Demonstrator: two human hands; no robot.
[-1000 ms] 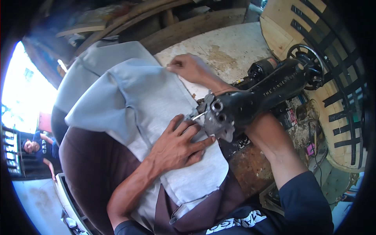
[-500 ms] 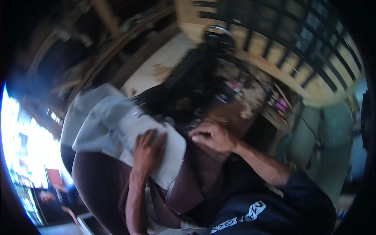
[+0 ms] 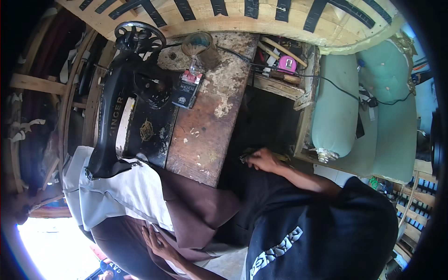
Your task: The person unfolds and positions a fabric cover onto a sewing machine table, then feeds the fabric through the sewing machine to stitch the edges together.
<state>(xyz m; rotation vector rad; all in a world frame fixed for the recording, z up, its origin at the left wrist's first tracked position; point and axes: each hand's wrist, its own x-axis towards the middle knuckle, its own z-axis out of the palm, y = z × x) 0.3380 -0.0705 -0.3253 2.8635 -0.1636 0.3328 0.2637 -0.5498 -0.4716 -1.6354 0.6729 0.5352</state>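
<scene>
A black sewing machine (image 3: pixel 112 93) stands at the left of the worktable. Light grey-white fabric (image 3: pixel 126 191) is under the machine's needle end and spreads toward me, joined or laid along brown fabric (image 3: pixel 198 205) that drapes over my lap. My left hand (image 3: pixel 157 240) rests on the brown fabric beside the pale piece's lower edge, fingers stretched out. Beside the table's near right edge is my right hand (image 3: pixel 264 161), its fingers curled over the dark space there. A small metallic-looking bit shows at its fingertips, too unclear to name.
The worn wooden tabletop (image 3: pixel 200 140) holds a glass mug (image 3: pixel 205 53) and a cigarette pack (image 3: pixel 186 91). An open drawer (image 3: pixel 280 86) contains a pink tape measure (image 3: pixel 287 64) and tools. Pale green cushions (image 3: pixel 333 102) lie rightward; a wooden frame with black straps (image 3: pixel 224 23) curves behind. Another person (image 3: pixel 108 270) appears lower left.
The view has swung and sharpened. My left hand has slid off the pale fabric onto the brown. My right hand has moved from near the machine to beyond the table's right edge.
</scene>
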